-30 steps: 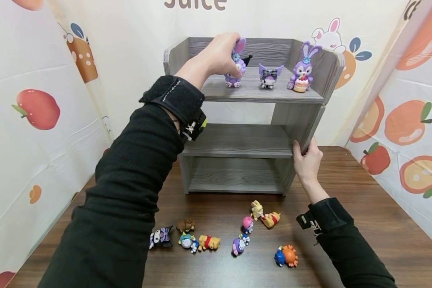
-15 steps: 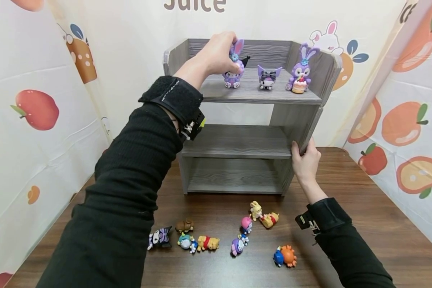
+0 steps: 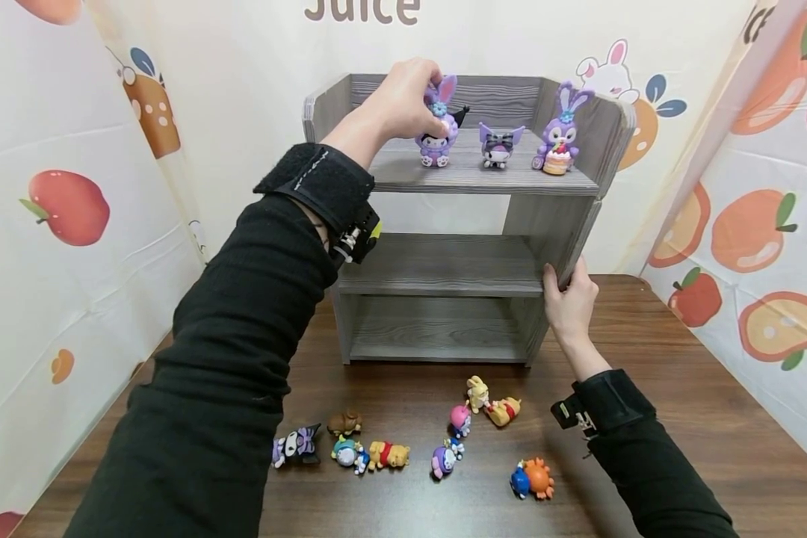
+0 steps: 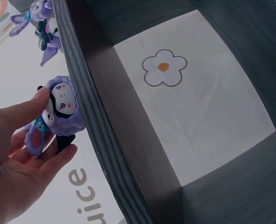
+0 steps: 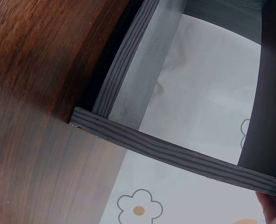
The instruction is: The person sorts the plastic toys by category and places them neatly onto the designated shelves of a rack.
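My left hand reaches over the top shelf and pinches a purple rabbit figurine between thumb and fingers. In the left wrist view the figurine shows a white face in a dark hood, and its base is at the board's edge. To its right stand a small purple-eared figurine and a taller purple rabbit figurine with a cake. My right hand grips the right side panel of the grey shelf unit; only its fingertips show in the right wrist view.
Several small figurines lie on the brown table before the unit: a black-and-purple one, a yellow bear in red, a yellow rabbit and an orange crab. Printed cloth encloses the table's back and sides.
My left thumb has slid slightly up the rabbit figurine, baring more of its front. The figurine stays in place on the top shelf, and my right hand keeps its grip on the unit.
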A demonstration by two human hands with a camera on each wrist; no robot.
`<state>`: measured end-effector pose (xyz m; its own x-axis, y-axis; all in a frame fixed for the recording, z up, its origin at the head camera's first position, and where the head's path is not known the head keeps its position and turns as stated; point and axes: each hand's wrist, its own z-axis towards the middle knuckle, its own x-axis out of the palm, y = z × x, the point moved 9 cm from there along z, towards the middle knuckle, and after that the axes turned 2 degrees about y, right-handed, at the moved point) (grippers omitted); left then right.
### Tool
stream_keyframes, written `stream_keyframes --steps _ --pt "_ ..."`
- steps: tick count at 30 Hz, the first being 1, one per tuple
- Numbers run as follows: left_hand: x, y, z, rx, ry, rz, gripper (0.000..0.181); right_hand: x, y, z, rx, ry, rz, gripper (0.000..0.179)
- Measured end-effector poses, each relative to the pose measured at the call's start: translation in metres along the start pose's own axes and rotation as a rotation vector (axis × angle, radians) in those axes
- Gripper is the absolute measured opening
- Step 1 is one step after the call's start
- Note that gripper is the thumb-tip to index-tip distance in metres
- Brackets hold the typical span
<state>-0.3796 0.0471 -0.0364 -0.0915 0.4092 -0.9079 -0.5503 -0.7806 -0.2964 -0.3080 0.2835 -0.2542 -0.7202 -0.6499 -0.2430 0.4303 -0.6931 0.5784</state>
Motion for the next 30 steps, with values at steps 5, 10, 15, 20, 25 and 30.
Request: stream_keyframes --steps 5,10,15,20,25,30 --pt "0.000 0.000 -0.001 0.004 0.007 -0.024 0.052 0.001 0.001 0.000 -0.002 0.001 -0.002 0.026" --pt "0.000 -0.001 -0.003 0.007 0.018 -0.030 0.058 0.000 0.001 0.001 -0.005 -0.001 0.002 0.027" --pt "-0.002 -0.003 -0.004 0.024 0.006 -0.018 0.057 0.000 0.001 0.001 -0.005 -0.003 0.009 0.026" --pt "-0.005 -0.002 -0.006 0.006 -0.012 -0.015 0.057 0.002 0.001 0.000 -0.011 0.005 0.012 0.026" --pt "-0.022 -0.004 -0.016 0.001 -0.110 0.009 0.054 0.001 0.000 0.001 -0.009 -0.004 0.015 0.026" --pt "-0.047 -0.009 -0.034 0.044 -0.266 0.009 0.044 -0.001 -0.001 0.003 -0.010 -0.006 0.015 0.025"
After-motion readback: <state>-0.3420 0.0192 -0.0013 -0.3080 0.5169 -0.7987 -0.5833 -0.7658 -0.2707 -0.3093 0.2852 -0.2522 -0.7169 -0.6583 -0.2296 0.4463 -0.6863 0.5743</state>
